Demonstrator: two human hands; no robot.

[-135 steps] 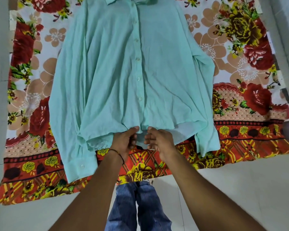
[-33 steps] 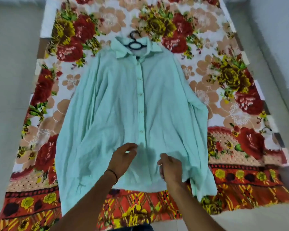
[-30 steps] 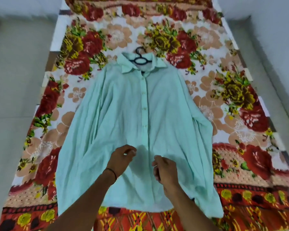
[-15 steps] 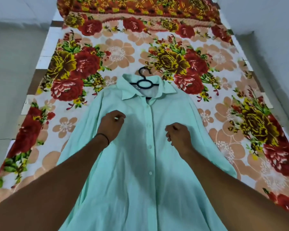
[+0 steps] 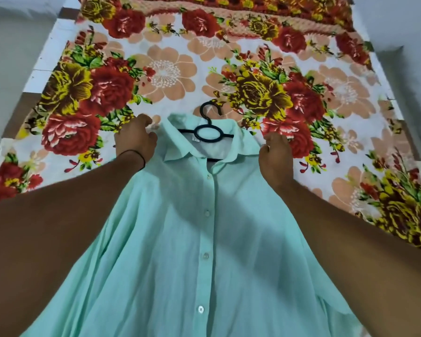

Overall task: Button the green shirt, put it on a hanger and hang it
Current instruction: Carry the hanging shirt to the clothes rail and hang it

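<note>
The green shirt point(image 5: 204, 239) was laid flat, front up, on a floral sheet point(image 5: 170, 71), with the buttons point(image 5: 206, 213) along its placket seen to be fastened below an open collar point(image 5: 180, 142). A black hanger point(image 5: 209, 141) was lodged inside the neck, its hook left lying on the sheet just beyond the collar. The left hand point(image 5: 135, 139) was set on the left shoulder and the right hand point(image 5: 276, 161) on the right shoulder; the fingers of both were curled round the shoulder cloth, so a grasp on the shirt, not on the hanger, was judged.

A slip was judged the main risk: if the garment were lifted by the cloth alone, the unheld hanger could be tilted and dropped out of one shoulder through the open neck. The thin fabric could also be pulled off the hanger's arm by its own weight, or the sheet dragged up with the hem.

A dark band point(image 5: 134, 154) was worn on the left wrist. Pale floor point(image 5: 10, 57) was seen beside the sheet. No rail or hook for hanging was in view, and the lower shirt was hidden by both forearms.
</note>
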